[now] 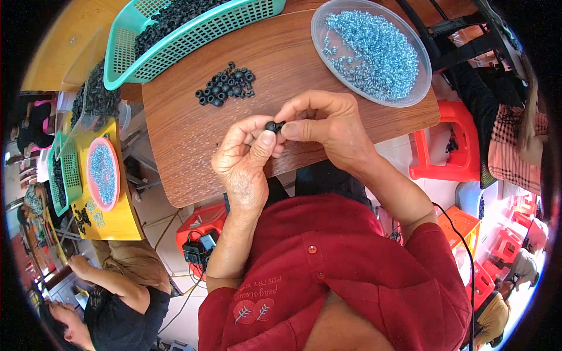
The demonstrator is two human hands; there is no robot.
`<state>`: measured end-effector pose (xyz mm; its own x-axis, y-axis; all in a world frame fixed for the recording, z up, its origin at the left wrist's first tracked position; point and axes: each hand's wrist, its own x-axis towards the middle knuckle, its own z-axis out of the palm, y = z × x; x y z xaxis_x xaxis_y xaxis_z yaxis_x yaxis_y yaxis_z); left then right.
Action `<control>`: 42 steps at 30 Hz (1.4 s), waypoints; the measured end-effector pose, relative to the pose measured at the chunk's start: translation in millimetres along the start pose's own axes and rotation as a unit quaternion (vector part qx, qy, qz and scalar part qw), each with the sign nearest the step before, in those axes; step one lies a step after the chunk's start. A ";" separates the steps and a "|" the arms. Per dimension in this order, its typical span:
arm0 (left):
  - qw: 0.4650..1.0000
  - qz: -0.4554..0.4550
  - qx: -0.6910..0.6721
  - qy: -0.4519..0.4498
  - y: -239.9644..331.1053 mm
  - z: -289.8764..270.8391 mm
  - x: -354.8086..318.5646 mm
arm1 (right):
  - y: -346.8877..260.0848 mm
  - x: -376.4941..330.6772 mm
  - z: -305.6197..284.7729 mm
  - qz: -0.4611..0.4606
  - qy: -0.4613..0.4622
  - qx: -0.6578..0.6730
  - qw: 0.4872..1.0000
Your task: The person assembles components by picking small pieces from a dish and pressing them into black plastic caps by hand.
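Observation:
Over the near part of a brown wooden table (281, 64), both hands meet at a small round black rubber-like part (271, 126). My left hand (243, 149) pinches it between thumb and fingers. My right hand (328, 123) closes thumb and forefinger on a small dark piece (280, 125) at its right side; the fingertips hide most of that piece. Beyond my left hand lies a loose pile of similar black round parts (225, 85), some showing a hole.
A green basket (193, 44) of black parts stands at the far left. At the far right is a clear round tub (321, 44) of small shiny bluish pieces. A red stool (456, 126) stands right of the table. Another person (126, 304) sits at a yellow table (126, 219) on the left.

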<state>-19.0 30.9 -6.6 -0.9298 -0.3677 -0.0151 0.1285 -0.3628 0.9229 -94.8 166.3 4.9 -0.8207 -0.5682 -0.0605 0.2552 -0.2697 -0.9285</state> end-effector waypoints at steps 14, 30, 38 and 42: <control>0.999 -0.017 0.031 0.007 -0.3 3.3 -0.6 | -0.8 -1.5 -2.5 0.016 -0.013 0.030 0.999; 1.000 0.007 0.022 -0.007 -3.0 1.9 -4.9 | 1.8 7.8 -11.4 0.097 -0.063 0.004 0.993; 0.997 0.046 0.061 0.021 -3.3 11.2 -10.1 | 10.1 10.1 -10.0 0.133 -0.076 0.084 0.985; 0.996 0.071 0.062 0.003 -7.9 6.6 -12.0 | 17.7 11.8 -9.1 0.146 -0.090 0.138 0.975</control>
<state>-11.1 43.8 -11.1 -0.9030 -0.4133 0.1172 0.2150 -0.1985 0.9562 -104.6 161.9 -15.6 -0.5951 -0.7733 -0.2186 0.6131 -0.2610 -0.7456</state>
